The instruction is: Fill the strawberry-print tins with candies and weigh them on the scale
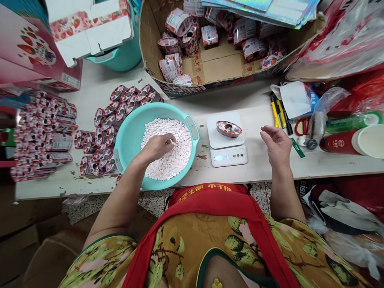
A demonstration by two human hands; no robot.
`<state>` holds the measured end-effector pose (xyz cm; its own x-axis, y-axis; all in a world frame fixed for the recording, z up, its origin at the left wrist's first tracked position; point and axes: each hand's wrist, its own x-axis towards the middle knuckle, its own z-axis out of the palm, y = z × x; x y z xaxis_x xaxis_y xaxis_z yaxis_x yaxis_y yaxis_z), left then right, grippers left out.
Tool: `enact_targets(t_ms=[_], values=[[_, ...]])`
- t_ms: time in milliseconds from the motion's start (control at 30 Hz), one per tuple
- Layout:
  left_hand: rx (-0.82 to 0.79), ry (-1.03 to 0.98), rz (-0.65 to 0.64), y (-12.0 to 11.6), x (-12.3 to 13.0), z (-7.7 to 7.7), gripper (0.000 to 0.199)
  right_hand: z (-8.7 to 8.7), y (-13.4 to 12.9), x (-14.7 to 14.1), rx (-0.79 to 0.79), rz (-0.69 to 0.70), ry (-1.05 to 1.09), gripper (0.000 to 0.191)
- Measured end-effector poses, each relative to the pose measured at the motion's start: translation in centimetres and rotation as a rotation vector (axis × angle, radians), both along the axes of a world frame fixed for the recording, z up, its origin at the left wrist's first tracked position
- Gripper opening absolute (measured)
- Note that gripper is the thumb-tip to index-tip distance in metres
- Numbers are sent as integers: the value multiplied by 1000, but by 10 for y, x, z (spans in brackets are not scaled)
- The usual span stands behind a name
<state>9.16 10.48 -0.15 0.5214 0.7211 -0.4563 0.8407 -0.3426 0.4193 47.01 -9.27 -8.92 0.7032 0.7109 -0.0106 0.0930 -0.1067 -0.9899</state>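
My left hand [159, 147] is over the turquoise basin [126, 160], its fingers pinched together just above a heap of small white and pale pink tablet candies [168, 166]. What lies between the fingertips is too small to make out. To the right of the basin is a white digital scale [214, 140] with a lit display. An oval tin [229, 129] with a red strawberry print and a dark opening on top rests on its plate. My right hand [276, 143] hovers right of the scale, thumb apart from loosely bent fingers, holding nothing.
Many strawberry-print tins [103, 132] are grouped left of the basin, with stacked ones [48, 138] farther left. A cardboard box [222, 70] behind holds more tins. Yellow cutters [275, 113], red scissors [301, 127] and a red paper cup [340, 143] lie at right.
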Motion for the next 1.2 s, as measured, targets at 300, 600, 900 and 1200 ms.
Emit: enact_targets(t_ms=[300,600,900,1200], values=[[134,-446,-256,-14,126,18,21,12,19,-21,-8,139,-2,41],[254,-330,-414,-5,177,6,28,28,51,-46,-55,448,-417,63],[205,-372,-419,-1,167,3,29,24,52,-42,-76,499,-349,69],[177,-265,-560,-18,182,1,39,30,52,-44,-84,463,-315,74]])
